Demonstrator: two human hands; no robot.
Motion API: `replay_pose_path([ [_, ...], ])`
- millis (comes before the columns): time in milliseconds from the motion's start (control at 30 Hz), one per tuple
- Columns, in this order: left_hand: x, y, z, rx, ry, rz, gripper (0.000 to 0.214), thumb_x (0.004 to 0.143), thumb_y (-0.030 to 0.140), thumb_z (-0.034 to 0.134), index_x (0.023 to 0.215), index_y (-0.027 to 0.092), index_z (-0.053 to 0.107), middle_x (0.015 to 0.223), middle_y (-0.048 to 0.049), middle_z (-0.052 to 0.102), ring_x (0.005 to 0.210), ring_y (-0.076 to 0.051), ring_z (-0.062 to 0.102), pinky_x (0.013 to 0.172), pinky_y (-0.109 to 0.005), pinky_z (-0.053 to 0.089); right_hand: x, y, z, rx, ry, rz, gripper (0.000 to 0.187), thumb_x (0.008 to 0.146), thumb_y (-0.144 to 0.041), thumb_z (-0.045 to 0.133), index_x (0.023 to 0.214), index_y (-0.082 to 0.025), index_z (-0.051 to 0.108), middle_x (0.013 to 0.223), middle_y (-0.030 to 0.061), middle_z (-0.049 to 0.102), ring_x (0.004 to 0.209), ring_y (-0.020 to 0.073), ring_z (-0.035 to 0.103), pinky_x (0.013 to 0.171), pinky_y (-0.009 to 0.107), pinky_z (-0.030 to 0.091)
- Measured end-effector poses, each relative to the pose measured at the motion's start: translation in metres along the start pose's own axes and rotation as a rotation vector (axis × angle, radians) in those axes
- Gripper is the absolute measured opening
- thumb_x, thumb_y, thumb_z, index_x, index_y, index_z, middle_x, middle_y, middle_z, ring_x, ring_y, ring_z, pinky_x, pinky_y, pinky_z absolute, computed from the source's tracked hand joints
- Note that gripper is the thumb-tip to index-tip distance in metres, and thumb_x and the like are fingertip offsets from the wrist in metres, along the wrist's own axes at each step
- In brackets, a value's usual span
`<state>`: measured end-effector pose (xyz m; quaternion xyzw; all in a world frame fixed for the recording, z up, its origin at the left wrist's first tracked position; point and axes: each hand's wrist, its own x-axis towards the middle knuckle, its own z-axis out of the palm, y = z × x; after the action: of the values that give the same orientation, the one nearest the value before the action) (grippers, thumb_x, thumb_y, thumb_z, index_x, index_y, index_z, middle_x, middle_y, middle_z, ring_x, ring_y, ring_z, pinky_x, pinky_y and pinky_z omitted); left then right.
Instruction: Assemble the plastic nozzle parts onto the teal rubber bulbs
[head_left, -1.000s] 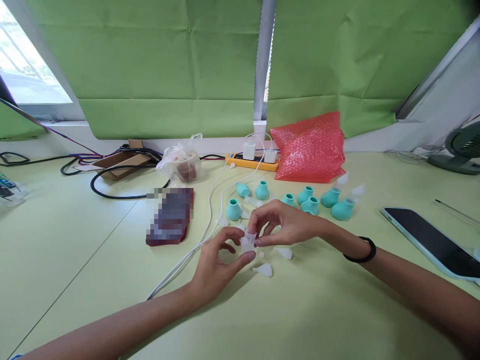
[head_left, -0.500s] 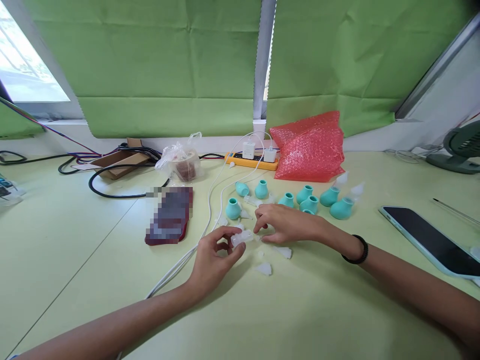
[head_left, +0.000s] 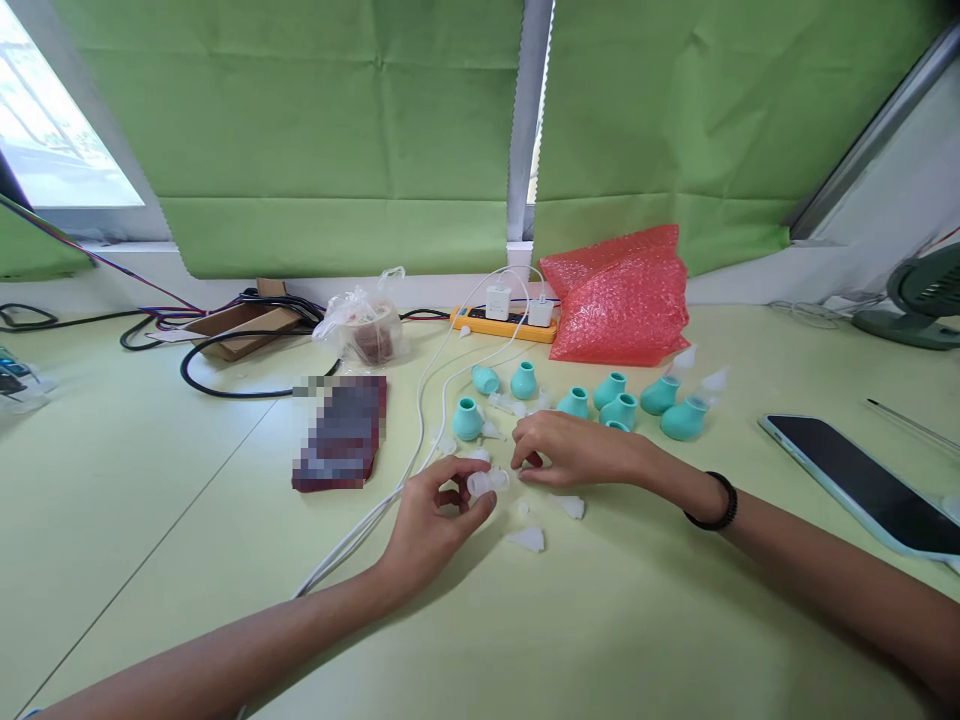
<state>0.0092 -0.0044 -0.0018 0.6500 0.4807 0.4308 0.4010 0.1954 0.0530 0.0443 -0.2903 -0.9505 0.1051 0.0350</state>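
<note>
My left hand is closed round a short translucent plastic tube, held between thumb and fingertips just above the table. Right beside it, my right hand has its thumb and fingertips pinched together close to the tabletop. Whatever is between those fingertips is too small to make out. Near my hands lie translucent white tips, one in front and another below my right hand. Behind them stand several teal rubber bulbs with open necks. Two bulbs at the right, including one bulb, carry pointed translucent tips.
A red bubble-wrap bag and an orange power strip with white chargers stand at the back. White cables run past my left hand. A dark red phone lies left, another phone right. A plastic-wrapped tape roll sits behind.
My left hand has turned the tube slightly, so its end faces more toward me. The fingertips of my right hand have drawn closer together.
</note>
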Motion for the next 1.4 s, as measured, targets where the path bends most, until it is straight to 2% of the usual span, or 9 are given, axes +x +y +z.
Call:
replay_pose_path([
  [233, -0.001, 0.0, 0.0, 0.011, -0.023, -0.002, 0.022, 0.068, 0.021, 0.06, 0.089, 0.015, 0.063, 0.081, -0.0041, 0.063, 0.068, -0.014, 0.058, 0.06, -0.025, 0.051, -0.005, -0.016, -0.02, 0.154, 0.144, -0.074, 0.014, 0.076, -0.02, 0.053, 0.08, -0.015, 0.065, 0.058, -0.0012, 0.054, 0.054, 0.0075, 0.048, 0.056, 0.021, 0.036],
  [600, -0.001, -0.001, -0.001, 0.009, -0.032, 0.05, 0.021, 0.07, 0.021, 0.06, 0.09, 0.016, 0.063, 0.082, -0.0043, 0.062, 0.071, -0.015, 0.058, 0.063, -0.027, 0.052, -0.003, -0.017, -0.014, 0.192, 0.167, -0.128, 0.016, 0.077, -0.022, 0.054, 0.085, -0.016, 0.066, 0.06, -0.0008, 0.055, 0.055, 0.007, 0.048, 0.055, 0.02, 0.037],
  [967, -0.002, 0.0, -0.002, -0.096, 0.012, 0.019, 0.024, 0.068, 0.025, 0.063, 0.09, 0.016, 0.065, 0.084, -0.0052, 0.066, 0.074, -0.017, 0.06, 0.065, -0.027, 0.052, -0.002, -0.016, -0.009, 0.182, 0.219, -0.139, 0.019, 0.078, -0.023, 0.053, 0.093, -0.019, 0.065, 0.061, -0.0003, 0.056, 0.055, 0.0065, 0.048, 0.054, 0.019, 0.035],
  [1133, 0.0, 0.003, -0.004, -0.205, 0.035, -0.034, 0.028, 0.068, 0.027, 0.064, 0.092, 0.014, 0.066, 0.083, -0.0064, 0.068, 0.072, -0.018, 0.062, 0.065, -0.027, 0.052, 0.0, -0.017, -0.002, 0.029, 0.327, -0.149, 0.024, 0.077, -0.029, 0.055, 0.096, -0.019, 0.063, 0.062, 0.0004, 0.055, 0.057, 0.009, 0.047, 0.053, 0.021, 0.034],
  [1267, 0.002, 0.005, -0.006, -0.281, 0.053, -0.083, 0.031, 0.067, 0.027, 0.065, 0.093, 0.01, 0.064, 0.08, -0.007, 0.07, 0.073, -0.018, 0.063, 0.067, -0.027, 0.052, 0.004, -0.02, 0.006, -0.12, 0.478, -0.182, 0.024, 0.077, -0.03, 0.054, 0.093, -0.015, 0.063, 0.066, 0.0036, 0.054, 0.064, 0.0125, 0.046, 0.056, 0.024, 0.036],
  [1400, 0.003, 0.006, -0.006, -0.324, 0.029, -0.103, 0.031, 0.068, 0.026, 0.064, 0.095, 0.009, 0.063, 0.084, -0.0078, 0.07, 0.081, -0.02, 0.064, 0.072, -0.025, 0.051, 0.009, -0.021, 0.015, -0.117, 0.606, -0.209, 0.019, 0.077, -0.025, 0.053, 0.089, -0.014, 0.062, 0.072, 0.0059, 0.057, 0.069, 0.0137, 0.048, 0.059, 0.025, 0.04],
])
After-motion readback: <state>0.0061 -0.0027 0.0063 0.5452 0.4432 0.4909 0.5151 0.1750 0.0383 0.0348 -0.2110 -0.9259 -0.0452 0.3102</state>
